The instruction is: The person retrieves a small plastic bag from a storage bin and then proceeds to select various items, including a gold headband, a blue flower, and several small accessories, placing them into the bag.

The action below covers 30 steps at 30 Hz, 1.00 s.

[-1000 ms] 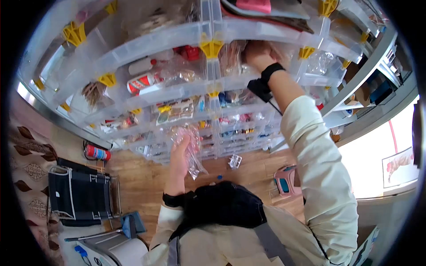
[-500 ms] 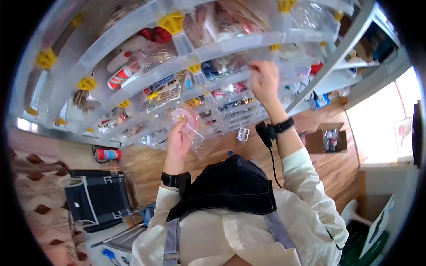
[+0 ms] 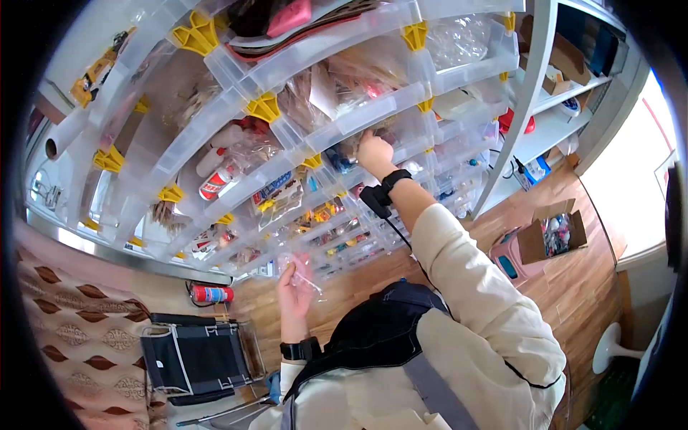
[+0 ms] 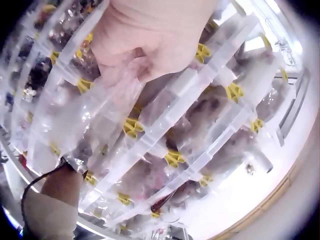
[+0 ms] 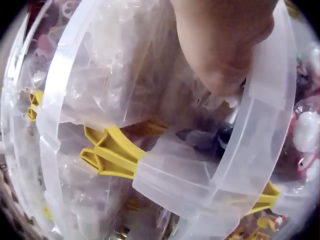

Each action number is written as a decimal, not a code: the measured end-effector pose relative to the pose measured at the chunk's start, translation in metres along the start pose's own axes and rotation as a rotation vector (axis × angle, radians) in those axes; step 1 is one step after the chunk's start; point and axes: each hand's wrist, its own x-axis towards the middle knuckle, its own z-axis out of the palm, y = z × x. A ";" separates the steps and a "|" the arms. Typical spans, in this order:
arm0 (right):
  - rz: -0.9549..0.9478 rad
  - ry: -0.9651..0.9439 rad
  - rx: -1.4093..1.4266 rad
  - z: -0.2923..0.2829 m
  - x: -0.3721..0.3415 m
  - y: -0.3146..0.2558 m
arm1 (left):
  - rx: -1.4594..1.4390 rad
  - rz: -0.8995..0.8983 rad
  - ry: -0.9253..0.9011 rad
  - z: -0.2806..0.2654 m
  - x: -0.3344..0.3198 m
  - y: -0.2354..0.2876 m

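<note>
My left hand (image 3: 292, 301) pinches a crinkled clear plastic bag (image 3: 308, 278) low in front of the bins. Something pinkish and a thin white stick show at the bag in the head view. In the left wrist view the bag (image 4: 95, 112) hangs from the curled fingers. My right hand (image 3: 375, 154) reaches over the front rim of a translucent stacking bin (image 5: 265, 125). Dark blue and clear-wrapped items (image 5: 215, 140) lie beside it in that bin. Its fingertips are hidden among the contents, and I cannot tell whether they grip anything.
Translucent bins with yellow connectors (image 3: 264, 107) rise in tiers ahead. One holds a red-and-white bottle (image 3: 217, 180). White shelves (image 3: 548, 136) stand right. On the floor are an open cardboard box (image 3: 552, 236), a pink stool (image 3: 510, 258), a fire extinguisher (image 3: 212, 294) and a folding chair (image 3: 197, 358).
My right hand has come out of a higher bin, passed lower in front of the stack, and now dips into a bin beneath. The left hand keeps holding the bag. The head view has shifted.
</note>
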 end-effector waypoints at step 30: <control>-0.506 0.108 0.794 -0.182 -0.083 -0.021 | -0.013 -0.038 0.092 0.004 0.026 -0.040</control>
